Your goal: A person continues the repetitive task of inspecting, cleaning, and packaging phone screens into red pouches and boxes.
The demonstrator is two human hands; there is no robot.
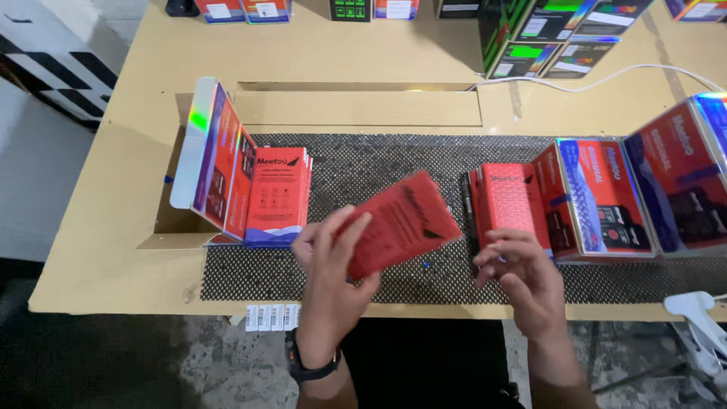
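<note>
My left hand [333, 261] grips a flat red card-like sleeve [401, 220], tilted and blurred, over the dark mesh mat [363, 170]. Just right of it my right hand [519, 276] hovers with fingers spread and holds nothing; its fingertips are near a stack of red sleeves [509, 198] standing at mid-right. A black pen [467, 198] lies beside that stack. On the left a row of red and blue boxes [276, 193] leans against an opened box [216, 155].
Larger red and blue boxes [644, 189] stand at the right. Dark boxes [560, 34] and a white cable [606, 79] lie at the back of the wooden table [106, 227]. A white clamp [700, 322] sits at the front right. Sticker labels [271, 316] hang off the front edge.
</note>
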